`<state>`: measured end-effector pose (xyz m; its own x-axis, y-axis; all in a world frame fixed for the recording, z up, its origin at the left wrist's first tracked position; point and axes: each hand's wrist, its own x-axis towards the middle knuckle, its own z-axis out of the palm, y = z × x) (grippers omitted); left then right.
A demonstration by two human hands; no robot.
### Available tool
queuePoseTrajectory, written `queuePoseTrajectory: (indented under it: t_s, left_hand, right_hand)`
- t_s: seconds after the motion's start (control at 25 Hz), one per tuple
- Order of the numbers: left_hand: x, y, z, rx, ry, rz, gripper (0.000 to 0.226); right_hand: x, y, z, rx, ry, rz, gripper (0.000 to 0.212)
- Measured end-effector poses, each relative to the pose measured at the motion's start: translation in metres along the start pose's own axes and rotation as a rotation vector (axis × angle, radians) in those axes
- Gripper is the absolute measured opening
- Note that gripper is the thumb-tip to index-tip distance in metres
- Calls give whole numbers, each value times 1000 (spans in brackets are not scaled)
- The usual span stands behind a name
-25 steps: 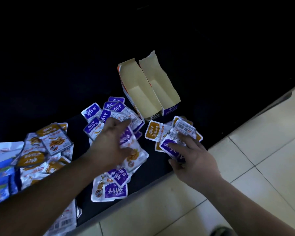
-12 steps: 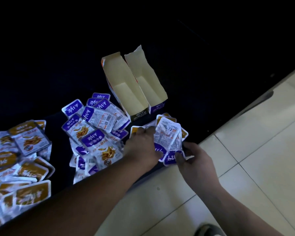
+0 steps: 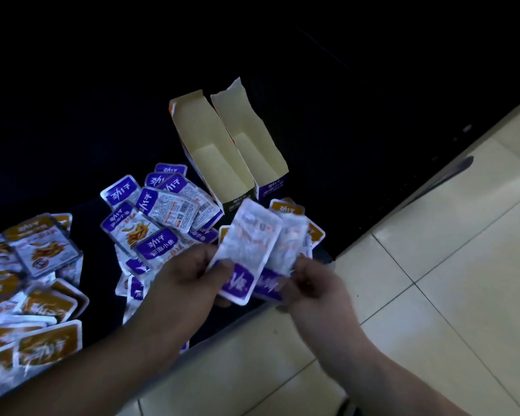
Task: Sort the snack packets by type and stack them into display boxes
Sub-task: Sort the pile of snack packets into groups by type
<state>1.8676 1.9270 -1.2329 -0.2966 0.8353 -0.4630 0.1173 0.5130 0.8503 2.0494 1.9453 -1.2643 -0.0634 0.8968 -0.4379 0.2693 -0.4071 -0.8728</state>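
Tap the held purple packets [image 3: 249,244] so their edges line up before they go in a box. Orange packets [image 3: 42,307] lie far left, with loose purple packets [image 3: 150,223] next to them. The left hand [image 3: 186,283] and the right hand [image 3: 315,286] both curl their fingers tight round the bunch. The empty display boxes [image 3: 222,151] stand just behind.

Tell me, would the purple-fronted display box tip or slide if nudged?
Probably light: the purple-fronted display box is thin card and looks empty. Its ragged back flap suggests it bends easily. Standing narrow and tall, it would likely tip.
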Motion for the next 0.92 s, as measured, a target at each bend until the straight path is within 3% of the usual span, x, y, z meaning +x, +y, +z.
queuePoseTrajectory:
  t_s: [0.12,0.2,0.48,0.72,0.92]
  left_hand:
    - [-19,-18,-5,36,73,-47,18]
    - [-24,-21,-12,-104,126,-112,10]
    - [-40,-54,-46,-260,259,-115,37]
    - [-56,-73,-69,-311,176,-121,48]
    - [-24,-59,-96,-295,225,35,46]
  right_hand:
    - [-22,-10,31,161,-230,71,29]
    - [-28,-17,42,213,-292,71,31]
    - [-42,-36,73,102,-335,-33,55]
    - [-41,-31,111,-168,-351,-85,45]
    - [-19,-30,122,-142,-173,-99,30]
